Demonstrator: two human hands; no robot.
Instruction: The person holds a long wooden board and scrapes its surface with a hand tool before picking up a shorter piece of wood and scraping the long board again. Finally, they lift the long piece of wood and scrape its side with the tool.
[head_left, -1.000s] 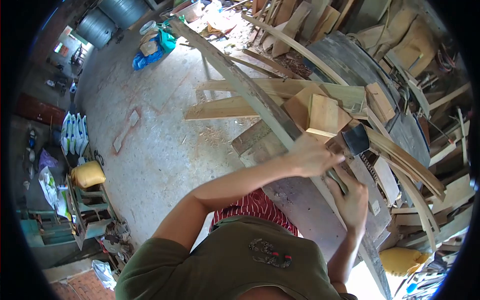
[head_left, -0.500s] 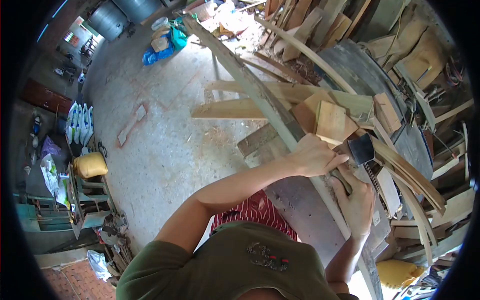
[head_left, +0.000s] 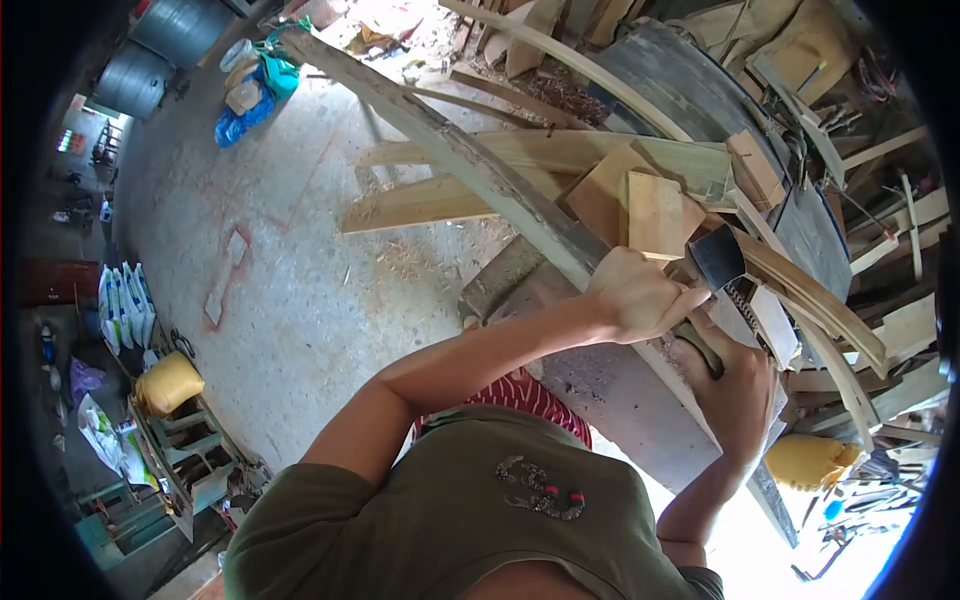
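Left hand (head_left: 635, 295) is curling nearly closed over the long wooden plank (head_left: 450, 160); its exact hold cannot be told. Right hand (head_left: 742, 385) is closing around a curved tool handle (head_left: 703, 346). Plank is running diagonally beneath both hands, across the tabletop (head_left: 630, 400).

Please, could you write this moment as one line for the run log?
left hand: closed, over long plank, grasp hidden | right hand: gripping curved handle | wood block: beyond hands, not held
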